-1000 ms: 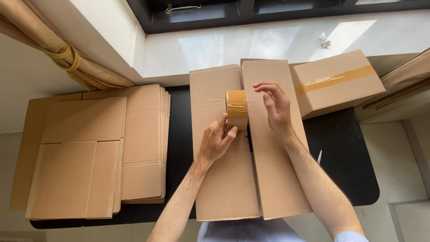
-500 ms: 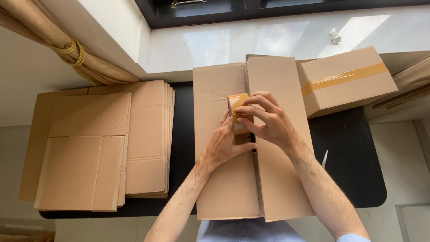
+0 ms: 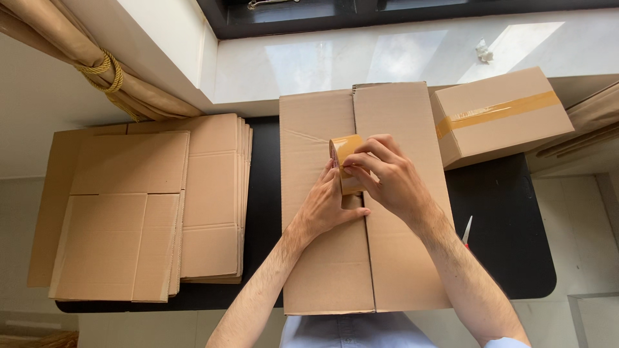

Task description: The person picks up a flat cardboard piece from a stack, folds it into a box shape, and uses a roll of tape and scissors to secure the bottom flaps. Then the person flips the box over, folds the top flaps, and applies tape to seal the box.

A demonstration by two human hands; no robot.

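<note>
A closed cardboard box [image 3: 322,270] lies lengthways on the black table [image 3: 509,258], its two top flaps meeting at a middle seam. On that seam stands a roll of brown packing tape [image 3: 343,149]. My left hand [image 3: 329,206] grips the roll from below and the left. My right hand [image 3: 390,177] reaches over it, fingertips pinching at the tape's surface on the roll's near side. Both hands touch the roll and rest above the box top.
A stack of flattened cardboard boxes [image 3: 142,206] lies at the left, overhanging the table edge. A taped, sealed box [image 3: 500,113] sits at the right rear. Scissors [image 3: 467,231] lie right of my right forearm. A white windowsill [image 3: 387,55] and a tied curtain [image 3: 97,71] are behind.
My right hand has come down onto the roll and now covers its near side. Both hands and the roll have drawn slightly closer to me along the seam.
</note>
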